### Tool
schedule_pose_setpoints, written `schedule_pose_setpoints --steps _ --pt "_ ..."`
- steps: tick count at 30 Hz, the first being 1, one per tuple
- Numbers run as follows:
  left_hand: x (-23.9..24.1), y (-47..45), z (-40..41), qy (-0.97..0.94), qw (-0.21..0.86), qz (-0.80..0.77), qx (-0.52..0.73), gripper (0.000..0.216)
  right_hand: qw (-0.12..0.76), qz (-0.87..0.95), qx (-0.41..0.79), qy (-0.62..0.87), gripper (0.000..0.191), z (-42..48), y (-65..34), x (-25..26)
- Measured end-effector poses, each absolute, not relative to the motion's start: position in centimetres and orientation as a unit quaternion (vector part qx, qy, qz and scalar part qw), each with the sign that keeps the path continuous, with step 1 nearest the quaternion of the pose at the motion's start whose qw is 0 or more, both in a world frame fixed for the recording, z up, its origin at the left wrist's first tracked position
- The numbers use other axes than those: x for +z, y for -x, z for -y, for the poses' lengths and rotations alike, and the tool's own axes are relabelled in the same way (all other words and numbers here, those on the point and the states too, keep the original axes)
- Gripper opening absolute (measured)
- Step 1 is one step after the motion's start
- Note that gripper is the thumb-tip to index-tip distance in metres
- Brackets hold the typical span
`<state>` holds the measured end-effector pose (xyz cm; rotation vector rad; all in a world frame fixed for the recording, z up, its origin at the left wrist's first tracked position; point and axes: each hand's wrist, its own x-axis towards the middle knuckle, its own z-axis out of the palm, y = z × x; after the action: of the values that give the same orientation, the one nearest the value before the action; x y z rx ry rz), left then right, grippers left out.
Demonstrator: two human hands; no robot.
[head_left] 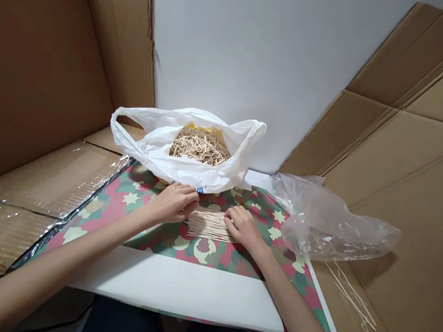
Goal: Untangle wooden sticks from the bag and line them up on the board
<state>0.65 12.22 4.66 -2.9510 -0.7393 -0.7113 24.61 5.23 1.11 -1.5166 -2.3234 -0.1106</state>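
Note:
A flat row of thin pale wooden sticks (pixel 209 224) lies on a star-patterned sheet (pixel 127 202). My left hand (pixel 174 201) rests at the row's left end with its fingers curled onto the stick tips. At the right end my right hand (pixel 243 224) presses in, fingers bent against the sticks. Just behind my hands sits a white plastic bag (pixel 154 149), open at the top and filled with short tan sticks (pixel 200 145).
A crumpled clear plastic bag (pixel 332 224) lies to the right. A few loose thin sticks (pixel 351 297) rest on the cardboard (pixel 402 222) at the right. A white board (pixel 181 288) lies near me. Cardboard walls stand on both sides, and a white wall behind.

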Motion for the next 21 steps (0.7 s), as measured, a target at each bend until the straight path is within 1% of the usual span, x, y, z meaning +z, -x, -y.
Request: schedule_pose_setpoints --steps 2,6,9,13,17,21 --pt "3.5 -1.6 -11.7 0.957 0.001 0.224 -0.186 0.015 0.174 0.822 -0.041 0.540 0.016 -5.4 -24.7 0.8" --pt "2.3 -2.2 -11.4 0.969 -0.036 0.208 -0.127 0.011 0.191 0.821 -0.012 0.538 0.017 -5.2 -24.8 0.1" --pt "1.8 -1.9 -11.4 0.974 -0.059 0.189 -0.113 0.012 0.200 0.826 0.009 0.528 0.016 -4.9 -24.8 -0.2" --pt "1.1 -1.7 -11.4 0.976 -0.053 0.178 -0.113 0.014 0.197 0.830 0.017 0.521 0.016 -4.7 -24.6 -0.3" --pt "0.6 -1.8 -11.4 0.974 -0.045 0.182 -0.127 0.013 0.162 0.846 -0.013 0.508 0.017 -4.5 -23.9 -0.3" --pt "0.4 -1.7 -11.4 0.973 -0.047 0.188 -0.127 0.014 0.090 0.871 -0.079 0.477 0.017 -4.1 -22.9 -0.3"
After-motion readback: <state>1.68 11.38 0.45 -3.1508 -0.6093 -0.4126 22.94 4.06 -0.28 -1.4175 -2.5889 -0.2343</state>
